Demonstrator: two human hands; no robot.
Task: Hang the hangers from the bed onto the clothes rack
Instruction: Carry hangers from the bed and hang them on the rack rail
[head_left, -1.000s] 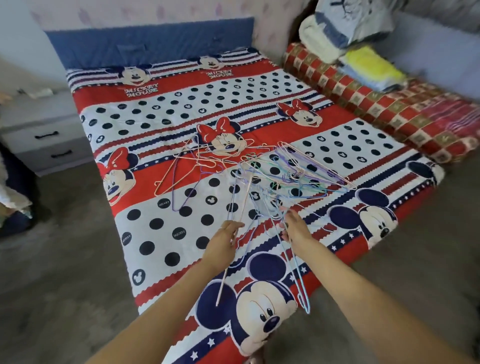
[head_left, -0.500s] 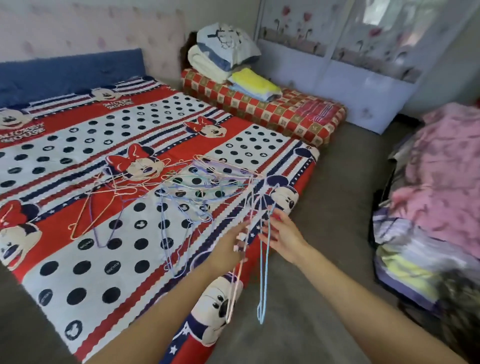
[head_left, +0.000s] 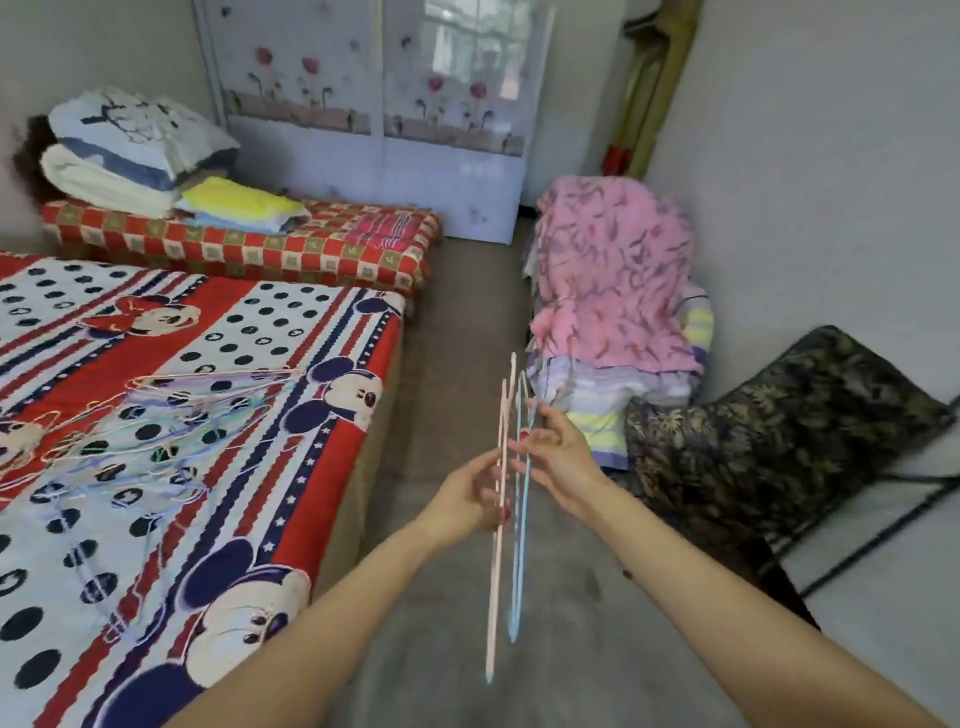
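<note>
Bedroom floor of grey concrete runs between the bed (head_left: 332, 467) and a pink-draped pile (head_left: 613, 291). Over it hang two thin hangers, a pink hanger (head_left: 494, 571) and a blue hanger (head_left: 519, 561), edge-on, pinched by the left hand (head_left: 462, 499) and right hand (head_left: 558, 457), one each as far as blur allows. A tangled heap of hangers (head_left: 171, 415), too blurred to count, lies on the bed. Carrying is the step; no clothes rack shows, so next it must be found.
</note>
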